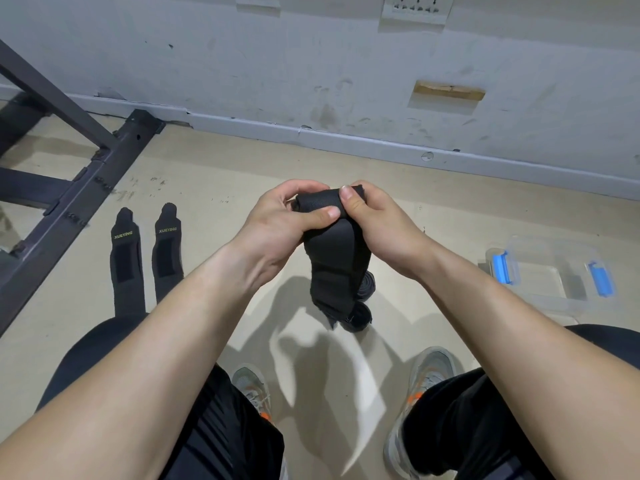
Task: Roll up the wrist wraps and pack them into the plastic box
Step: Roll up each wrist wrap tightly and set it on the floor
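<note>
A black wrist wrap (334, 258) hangs in the air at mid-frame, its top end partly rolled. My left hand (284, 220) grips that rolled end from the left, thumb across the front. My right hand (377, 223) pinches it from the right, thumb on top. Two rolled black wraps (360, 317) lie on the floor just behind the hanging tail. Flat on the floor to the left lie two more black wraps (126, 258) with yellow lettering. The clear plastic box (547, 289) with blue latches sits open on the floor at the right.
A dark metal frame (69, 188) runs across the floor at the left. The grey wall and skirting (346, 140) stand behind. My knees and grey shoes (426, 386) fill the bottom of the view.
</note>
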